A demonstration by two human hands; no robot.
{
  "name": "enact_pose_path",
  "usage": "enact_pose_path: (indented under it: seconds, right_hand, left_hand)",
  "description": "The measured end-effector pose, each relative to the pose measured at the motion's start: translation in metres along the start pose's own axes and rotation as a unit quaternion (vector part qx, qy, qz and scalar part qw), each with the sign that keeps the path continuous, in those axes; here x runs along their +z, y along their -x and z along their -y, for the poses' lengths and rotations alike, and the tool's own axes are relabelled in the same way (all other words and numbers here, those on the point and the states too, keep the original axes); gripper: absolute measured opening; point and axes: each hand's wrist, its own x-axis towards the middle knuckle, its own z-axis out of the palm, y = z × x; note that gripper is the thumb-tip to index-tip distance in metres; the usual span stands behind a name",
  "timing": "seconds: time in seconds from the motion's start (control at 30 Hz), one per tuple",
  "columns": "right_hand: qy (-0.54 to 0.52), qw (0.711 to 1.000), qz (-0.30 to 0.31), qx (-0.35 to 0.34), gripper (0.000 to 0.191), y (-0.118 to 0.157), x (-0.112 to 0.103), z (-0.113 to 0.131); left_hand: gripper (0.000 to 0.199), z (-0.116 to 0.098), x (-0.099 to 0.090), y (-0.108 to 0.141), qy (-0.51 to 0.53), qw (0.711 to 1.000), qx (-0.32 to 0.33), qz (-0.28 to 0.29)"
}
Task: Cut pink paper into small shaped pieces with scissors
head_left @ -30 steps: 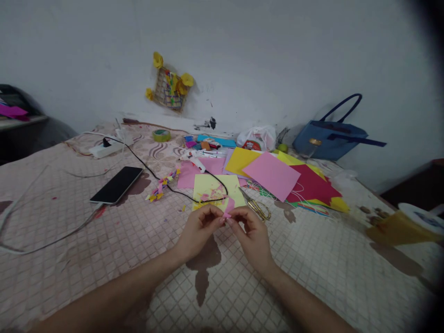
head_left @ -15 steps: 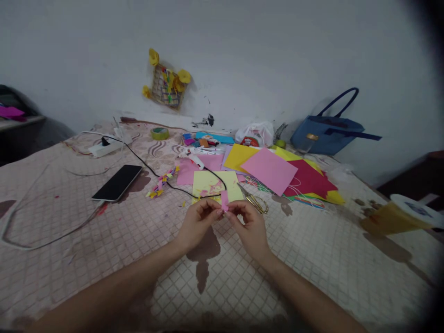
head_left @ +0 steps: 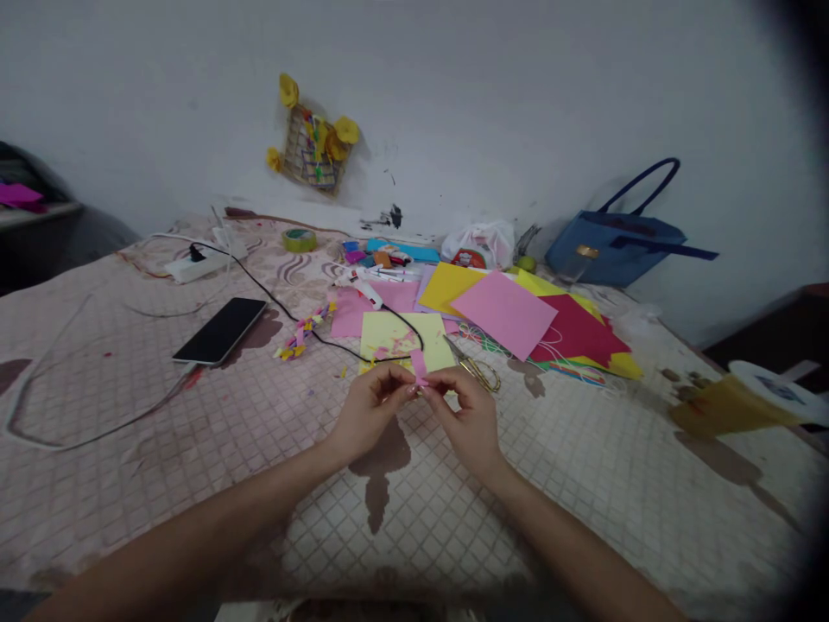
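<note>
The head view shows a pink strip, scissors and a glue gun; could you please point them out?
Pink strip [head_left: 418, 363], head view: upper part.
Scissors [head_left: 472, 368], head view: gold handles.
Glue gun [head_left: 367, 289], head view: white body.

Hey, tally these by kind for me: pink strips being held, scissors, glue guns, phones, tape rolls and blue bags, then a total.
Held pink strip: 1
Scissors: 1 pair
Glue gun: 1
Phone: 1
Tape roll: 1
Blue bag: 1
Total: 6

A pale wall with dark smudges rises behind the cloth-covered table. The light is dim.
</note>
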Motion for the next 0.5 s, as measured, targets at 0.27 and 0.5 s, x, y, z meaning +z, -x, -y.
enact_pose_path:
  seconds: [0.27, 0.5]
  right_hand:
    - [0.015, 1.0, 0.006, -0.017, 0.012, 0.0004, 0.0001, 0.0013]
    - [0.029, 0.999, 0.012, -0.03, 0.012, 0.0001, -0.0004, -0.0023]
  left_hand:
    - [0.014, -0.0027, 0.0001, 0.0031, -0.08, 0.996, 0.036, -0.02]
    - [0.011, -0.0037, -0.001, 0.0031, -0.145, 0.987, 0.062, -0.017]
